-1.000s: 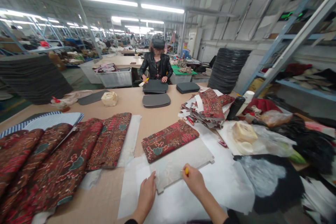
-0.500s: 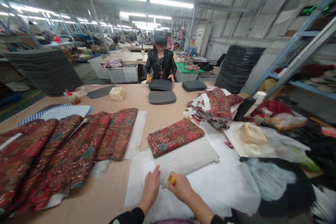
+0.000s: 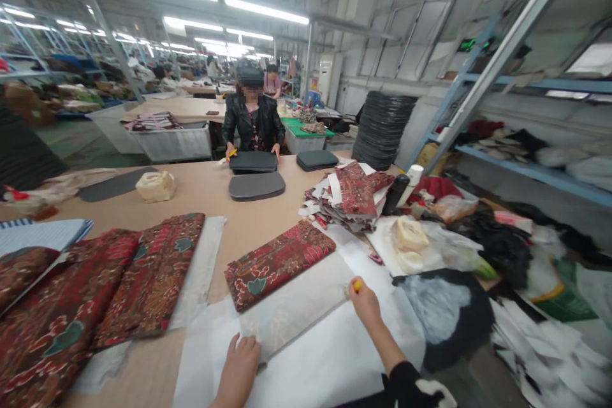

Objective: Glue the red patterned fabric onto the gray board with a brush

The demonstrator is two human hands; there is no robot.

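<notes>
My right hand (image 3: 367, 307) is closed round the yellow handle of a brush (image 3: 357, 285). Pale bristles touch the right end of a thin, whitish panel (image 3: 296, 309), which has wet-looking streaks on it. At the panel's near left corner, my left hand (image 3: 242, 362) lies with its fingers extended and holds nothing. A folded piece of red-brown patterned fabric (image 3: 280, 261) covers the panel's far side. Beneath both is a large sheet of white paper (image 3: 329, 357).
Patterned fabric pieces (image 3: 115, 287) overlap at left. Fabric scraps (image 3: 354, 194) are heaped beyond the paper. A black sheet with a whitish smear (image 3: 442, 312) lies at right. Across the table, a person (image 3: 253, 118) handles dark grey panels (image 3: 253, 162).
My right hand has carried the brush along the panel from its near left end to its right end. My left hand stays near the left corner. The view has turned right.
</notes>
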